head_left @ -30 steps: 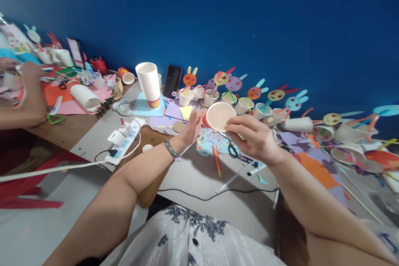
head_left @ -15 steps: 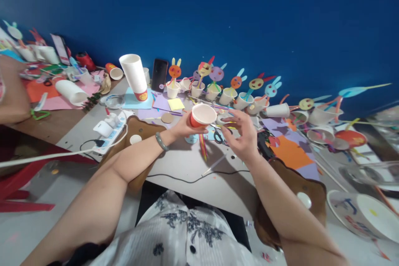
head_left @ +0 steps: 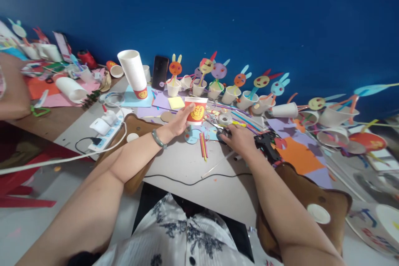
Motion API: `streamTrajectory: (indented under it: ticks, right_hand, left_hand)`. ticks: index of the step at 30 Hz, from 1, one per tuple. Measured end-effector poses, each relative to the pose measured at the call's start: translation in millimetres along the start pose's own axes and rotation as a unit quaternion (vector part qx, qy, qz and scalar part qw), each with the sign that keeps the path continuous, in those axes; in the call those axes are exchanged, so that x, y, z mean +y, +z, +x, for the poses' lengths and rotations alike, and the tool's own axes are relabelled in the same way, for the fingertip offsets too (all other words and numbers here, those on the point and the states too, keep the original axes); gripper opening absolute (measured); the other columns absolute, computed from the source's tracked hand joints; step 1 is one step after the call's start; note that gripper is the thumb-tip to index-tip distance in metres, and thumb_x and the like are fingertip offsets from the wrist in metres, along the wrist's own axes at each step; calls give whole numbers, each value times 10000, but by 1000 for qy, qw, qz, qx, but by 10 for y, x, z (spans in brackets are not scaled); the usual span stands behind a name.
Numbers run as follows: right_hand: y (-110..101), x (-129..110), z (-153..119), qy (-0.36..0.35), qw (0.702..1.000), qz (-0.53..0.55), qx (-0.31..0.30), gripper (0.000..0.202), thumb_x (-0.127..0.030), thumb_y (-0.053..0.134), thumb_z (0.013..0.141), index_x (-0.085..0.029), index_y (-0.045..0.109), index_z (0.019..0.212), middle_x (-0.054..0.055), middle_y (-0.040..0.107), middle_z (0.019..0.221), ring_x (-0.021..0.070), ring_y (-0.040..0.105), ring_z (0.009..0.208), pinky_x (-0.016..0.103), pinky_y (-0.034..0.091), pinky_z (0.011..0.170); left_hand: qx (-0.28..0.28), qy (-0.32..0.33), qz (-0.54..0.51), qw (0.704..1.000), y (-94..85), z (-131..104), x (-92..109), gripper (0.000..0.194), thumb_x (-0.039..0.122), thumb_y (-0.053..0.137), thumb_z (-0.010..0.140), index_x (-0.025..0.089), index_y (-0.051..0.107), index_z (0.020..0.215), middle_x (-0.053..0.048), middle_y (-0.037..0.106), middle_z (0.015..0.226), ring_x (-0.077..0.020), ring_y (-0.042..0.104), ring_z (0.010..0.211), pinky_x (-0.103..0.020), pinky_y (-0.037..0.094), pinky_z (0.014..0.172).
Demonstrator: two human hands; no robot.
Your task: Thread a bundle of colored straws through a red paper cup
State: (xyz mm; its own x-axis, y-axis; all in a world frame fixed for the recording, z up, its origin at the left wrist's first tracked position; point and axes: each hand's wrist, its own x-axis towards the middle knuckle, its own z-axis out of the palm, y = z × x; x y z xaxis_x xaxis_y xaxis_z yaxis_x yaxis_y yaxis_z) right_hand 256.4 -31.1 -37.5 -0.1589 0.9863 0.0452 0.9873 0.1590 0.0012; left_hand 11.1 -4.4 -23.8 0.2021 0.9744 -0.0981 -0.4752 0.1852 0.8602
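The red paper cup (head_left: 195, 112) is upright above the tabletop (head_left: 187, 166), in the grip of the left hand (head_left: 181, 120), with the thumb across its printed side. The right hand (head_left: 239, 139) is lowered onto the black-handled scissors (head_left: 220, 132), beyond the cup's right side; whether its curled fingers grip the handles cannot be told. Behind the cup, several white cups (head_left: 173, 88) contain paper rabbit figures (head_left: 175, 67). To the left, a nested cup stack (head_left: 133, 70) stands on light-blue paper (head_left: 126, 99).

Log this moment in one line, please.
Left hand: holding red-and-white paper cup | Right hand: at black-handled scissors | Nearby: white paper-cup stack
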Motion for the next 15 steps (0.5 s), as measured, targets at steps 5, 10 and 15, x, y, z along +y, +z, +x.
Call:
streamTrajectory:
  ticks: [5, 10, 15]
  right_hand:
    - [-18, -7, 10, 29, 999, 34, -20, 263, -311, 650, 892, -191, 763, 1097, 137, 797, 1009, 311, 728, 938, 361, 464, 708]
    - [-203, 114, -3, 54, 997, 48, -34, 152, -286, 658, 851, -234, 774, 935, 88, 802, 939, 272, 719, 849, 339, 437, 661]
    - [-442, 171, -77, 44, 986, -34, -158, 169, -363, 690, 793, -237, 769, 873, 91, 787, 913, 283, 710, 884, 321, 388, 644]
  left_hand:
    - [-34, 0, -56, 998, -28, 38, 28, 520, 569, 780, 798, 151, 706, 1099, -88, 786, 973, -224, 754, 957, -327, 605, 851]
    - [8, 6, -65, 998, -20, 20, 78, 494, 553, 764, 843, 150, 683, 1117, -90, 786, 989, -223, 756, 917, -321, 605, 808]
    - [2, 7, -73, 997, -36, 24, 81, 544, 591, 787, 833, 154, 689, 1142, -90, 785, 1046, -193, 747, 878, -307, 599, 806]
